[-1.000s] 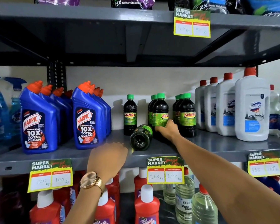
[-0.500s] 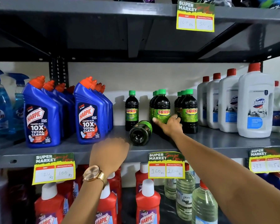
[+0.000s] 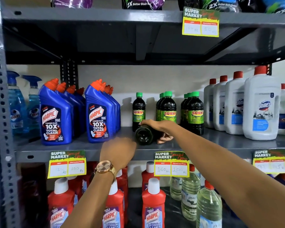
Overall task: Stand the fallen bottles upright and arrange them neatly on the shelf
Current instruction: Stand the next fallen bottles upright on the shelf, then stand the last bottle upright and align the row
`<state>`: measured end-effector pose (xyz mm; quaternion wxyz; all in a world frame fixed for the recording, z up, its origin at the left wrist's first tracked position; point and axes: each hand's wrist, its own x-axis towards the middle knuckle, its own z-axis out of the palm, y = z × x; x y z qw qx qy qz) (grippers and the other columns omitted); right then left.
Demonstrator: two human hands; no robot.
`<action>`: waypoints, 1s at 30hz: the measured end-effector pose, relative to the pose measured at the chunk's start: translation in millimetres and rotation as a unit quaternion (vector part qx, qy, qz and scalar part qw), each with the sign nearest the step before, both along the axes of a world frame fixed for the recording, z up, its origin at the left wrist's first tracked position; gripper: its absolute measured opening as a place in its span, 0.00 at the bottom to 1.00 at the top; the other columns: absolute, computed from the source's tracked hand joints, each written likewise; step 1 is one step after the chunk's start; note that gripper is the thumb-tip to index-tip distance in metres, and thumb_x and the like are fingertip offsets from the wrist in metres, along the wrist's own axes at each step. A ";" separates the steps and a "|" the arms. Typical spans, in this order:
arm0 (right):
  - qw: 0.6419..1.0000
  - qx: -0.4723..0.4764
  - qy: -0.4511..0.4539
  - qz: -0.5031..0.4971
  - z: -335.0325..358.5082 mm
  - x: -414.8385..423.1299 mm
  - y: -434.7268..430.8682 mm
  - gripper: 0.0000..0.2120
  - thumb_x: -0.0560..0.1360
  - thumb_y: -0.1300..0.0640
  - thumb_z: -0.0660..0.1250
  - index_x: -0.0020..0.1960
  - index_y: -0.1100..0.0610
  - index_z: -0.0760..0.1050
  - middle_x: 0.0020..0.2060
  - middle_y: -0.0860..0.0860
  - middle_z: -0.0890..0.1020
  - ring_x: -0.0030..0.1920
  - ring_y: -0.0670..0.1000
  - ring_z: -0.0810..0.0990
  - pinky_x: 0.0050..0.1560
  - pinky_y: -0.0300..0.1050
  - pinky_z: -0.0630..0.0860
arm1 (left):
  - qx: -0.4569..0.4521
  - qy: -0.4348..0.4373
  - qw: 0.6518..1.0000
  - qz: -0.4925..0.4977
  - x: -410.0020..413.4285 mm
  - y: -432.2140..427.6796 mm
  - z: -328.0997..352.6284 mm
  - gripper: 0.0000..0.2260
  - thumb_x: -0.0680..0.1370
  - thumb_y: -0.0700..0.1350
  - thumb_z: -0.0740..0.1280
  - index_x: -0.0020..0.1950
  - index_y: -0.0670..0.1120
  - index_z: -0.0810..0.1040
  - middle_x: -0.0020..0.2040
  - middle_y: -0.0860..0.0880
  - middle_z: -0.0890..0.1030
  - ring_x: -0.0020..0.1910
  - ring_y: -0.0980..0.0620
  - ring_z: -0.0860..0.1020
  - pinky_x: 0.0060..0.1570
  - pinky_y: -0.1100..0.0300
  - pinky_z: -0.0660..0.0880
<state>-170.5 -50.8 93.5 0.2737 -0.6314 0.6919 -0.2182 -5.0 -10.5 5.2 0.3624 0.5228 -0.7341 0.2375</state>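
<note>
A dark Sunny bottle [image 3: 143, 136] lies on its side on the grey middle shelf [image 3: 220, 143], its round base facing me. My right hand [image 3: 161, 129] wraps over the top of this fallen bottle, fingers curled around its far side. My left hand [image 3: 118, 151] hovers at the shelf's front edge just left of the bottle's base, blurred, with nothing in it. Upright Sunny bottles with green caps stand behind: a single one [image 3: 138, 109], a row [image 3: 167, 107] and another row [image 3: 194, 111].
Blue Harpic bottles [image 3: 99, 116] stand left of the Sunny bottles, with blue spray bottles [image 3: 15, 104] further left. White Domex bottles [image 3: 262, 109] stand to the right. Price tags [image 3: 171, 163] hang on the shelf edge. Red Harpic bottles [image 3: 153, 203] and clear bottles [image 3: 190, 195] fill the shelf below.
My right hand moved from the upright bottles onto the fallen bottle and closed around it. My left hand rose toward the bottle's base.
</note>
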 end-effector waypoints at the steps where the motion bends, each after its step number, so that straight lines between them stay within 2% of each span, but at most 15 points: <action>1: 1.000 0.002 -0.022 -0.019 -0.9 1.9 0.5 0.31 0.72 0.29 0.55 0.39 0.59 0.71 0.32 0.54 0.79 0.29 0.49 0.78 0.14 0.33 0.67 | 0.000 -0.001 1.000 -0.002 0.6 0.3 -0.3 0.15 0.76 0.51 0.55 0.38 0.46 0.77 0.36 0.44 0.81 0.36 0.41 0.78 0.30 0.56 0.62; 3: 0.995 0.009 -0.088 -0.043 -7.4 -0.9 -0.2 0.28 0.68 0.31 0.62 0.39 0.59 0.72 0.32 0.53 0.78 0.27 0.48 0.78 0.19 0.33 0.71 | 0.006 0.006 1.000 -0.009 0.4 1.4 -0.1 0.15 0.76 0.51 0.55 0.37 0.46 0.76 0.36 0.44 0.81 0.36 0.41 0.77 0.31 0.56 0.63; 5: 0.985 -0.012 -0.168 -0.038 -16.7 -5.0 -2.2 0.25 0.67 0.35 0.67 0.44 0.58 0.74 0.36 0.53 0.80 0.33 0.49 0.80 0.29 0.36 0.76 | 0.012 0.013 1.000 -0.013 -0.4 1.5 -0.2 0.15 0.76 0.51 0.54 0.37 0.46 0.76 0.37 0.44 0.81 0.37 0.41 0.77 0.32 0.55 0.64; 7: 0.970 -0.070 -0.233 -0.026 -24.1 -9.9 -7.9 0.28 0.67 0.37 0.70 0.53 0.59 0.75 0.44 0.56 0.82 0.42 0.52 0.82 0.37 0.42 0.81 | 0.010 0.012 1.000 -0.008 -0.7 0.8 -0.3 0.16 0.76 0.51 0.54 0.37 0.46 0.76 0.38 0.44 0.82 0.37 0.42 0.77 0.32 0.55 0.64; 9: 0.952 -0.156 -0.262 -0.026 -28.6 -11.7 -9.9 0.31 0.65 0.37 0.71 0.53 0.61 0.76 0.47 0.57 0.83 0.45 0.56 0.83 0.37 0.48 0.83 | 0.008 0.011 1.000 -0.004 -1.0 0.6 -0.5 0.15 0.76 0.51 0.54 0.36 0.46 0.75 0.38 0.44 0.82 0.37 0.41 0.77 0.32 0.55 0.63; 10: 0.943 -0.204 -0.263 -0.029 -29.3 -10.9 -12.4 0.27 0.65 0.37 0.72 0.47 0.61 0.77 0.42 0.56 0.82 0.41 0.55 0.83 0.33 0.48 0.82 | 0.008 0.013 1.000 -0.002 -1.1 1.0 -0.6 0.15 0.76 0.51 0.53 0.36 0.46 0.75 0.38 0.44 0.82 0.37 0.41 0.77 0.32 0.55 0.63; 12: 0.931 -0.282 -0.226 -0.044 -27.5 -5.8 -19.1 0.23 0.65 0.37 0.73 0.33 0.56 0.71 0.30 0.51 0.76 0.32 0.52 0.78 0.30 0.48 0.78 | 0.008 0.017 1.000 0.004 -1.6 2.5 -0.4 0.15 0.76 0.51 0.53 0.36 0.47 0.75 0.38 0.44 0.82 0.36 0.41 0.76 0.32 0.55 0.63; 13: 0.930 -0.308 -0.194 -0.051 -26.0 -2.7 -22.9 0.24 0.65 0.37 0.73 0.31 0.54 0.68 0.28 0.50 0.73 0.31 0.52 0.76 0.31 0.48 0.77 | 0.007 0.018 1.000 0.006 -1.8 3.1 -0.1 0.15 0.76 0.51 0.53 0.35 0.47 0.74 0.38 0.45 0.82 0.34 0.42 0.74 0.32 0.55 0.62; 15: 0.933 -0.334 -0.120 -0.055 -24.0 4.4 -29.3 0.25 0.63 0.35 0.74 0.34 0.55 0.69 0.30 0.50 0.75 0.33 0.52 0.77 0.30 0.44 0.73 | 0.003 0.020 1.000 0.009 -1.6 3.8 0.0 0.15 0.76 0.51 0.53 0.35 0.47 0.74 0.37 0.45 0.82 0.32 0.46 0.70 0.31 0.56 0.61; 17: 0.935 -0.343 -0.067 -0.054 -23.6 10.6 -36.5 0.30 0.62 0.36 0.75 0.47 0.59 0.73 0.41 0.52 0.80 0.42 0.54 0.80 0.36 0.42 0.72 | 0.002 0.021 1.000 0.011 -1.9 4.0 0.2 0.16 0.76 0.51 0.53 0.36 0.47 0.75 0.38 0.45 0.82 0.32 0.46 0.70 0.32 0.56 0.61; 19: 0.939 -0.332 -0.045 -0.072 -22.3 16.6 -41.4 0.39 0.61 0.36 0.76 0.59 0.61 0.70 0.51 0.55 0.80 0.53 0.57 0.81 0.45 0.45 0.73 | 0.005 0.023 1.000 0.011 -2.8 4.0 0.8 0.15 0.76 0.51 0.54 0.36 0.46 0.74 0.40 0.44 0.82 0.35 0.42 0.74 0.33 0.55 0.61; 23: 0.944 -0.317 -0.033 -0.083 -23.4 28.4 -51.4 0.45 0.60 0.34 0.75 0.64 0.62 0.69 0.60 0.58 0.78 0.60 0.60 0.78 0.55 0.51 0.76 | 0.017 0.025 0.999 0.010 -3.1 4.3 1.8 0.14 0.76 0.51 0.53 0.35 0.47 0.71 0.40 0.44 0.82 0.37 0.41 0.75 0.33 0.55 0.60; 26: 0.941 -0.314 -0.104 -0.071 -29.8 31.3 -58.2 0.42 0.62 0.39 0.76 0.65 0.64 0.68 0.56 0.58 0.76 0.59 0.58 0.77 0.54 0.48 0.74 | 0.015 0.036 0.999 0.013 -3.0 4.9 1.6 0.14 0.75 0.51 0.54 0.33 0.47 0.70 0.37 0.44 0.81 0.32 0.44 0.68 0.32 0.55 0.61; 28: 0.938 -0.283 -0.195 -0.039 -31.3 29.7 -57.6 0.36 0.65 0.47 0.77 0.64 0.63 0.67 0.52 0.55 0.76 0.55 0.55 0.77 0.52 0.45 0.74 | 0.010 0.039 0.999 0.015 -3.5 5.7 1.5 0.13 0.75 0.50 0.54 0.33 0.47 0.70 0.36 0.45 0.81 0.31 0.45 0.67 0.31 0.55 0.61; 30: 0.932 -0.266 -0.246 -0.013 -32.3 24.4 -60.1 0.26 0.68 0.55 0.75 0.60 0.61 0.68 0.51 0.55 0.78 0.52 0.54 0.78 0.43 0.41 0.74 | 0.007 0.037 0.999 0.013 -3.7 6.4 1.1 0.13 0.75 0.50 0.55 0.34 0.47 0.72 0.36 0.45 0.81 0.31 0.45 0.67 0.32 0.55 0.61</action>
